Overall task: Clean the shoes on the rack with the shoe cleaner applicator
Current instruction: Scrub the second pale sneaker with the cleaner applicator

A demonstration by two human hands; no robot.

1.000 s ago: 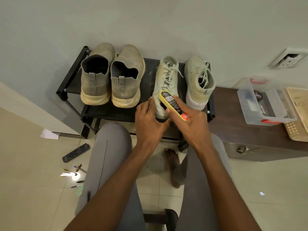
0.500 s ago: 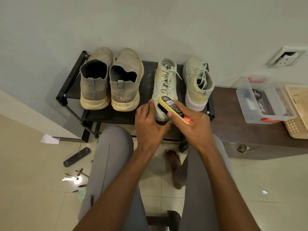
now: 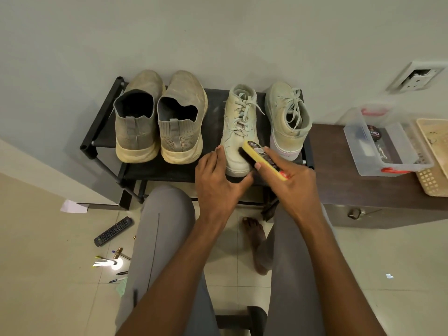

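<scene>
Applicator (image 3: 264,159), likely light, stiff, best held mid-body, sits gripped in right hand (image 3: 289,180) with dark pad on heel of laced shoe (image 3: 240,132) on rack (image 3: 97,139), left hand (image 3: 218,180) fingers relaxed, steadying shoe's side.

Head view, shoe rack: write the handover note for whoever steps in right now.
Right hand grips the yellow shoe cleaner applicator, its dark pad on the heel side of the pale lace-up shoe. Left hand steadies that shoe's heel. All four shoes stand on the black rack. Done: nothing visibly finished. Left: this shoe, its lace-up mate, and the two dusty grey knit slip-ons.
</scene>
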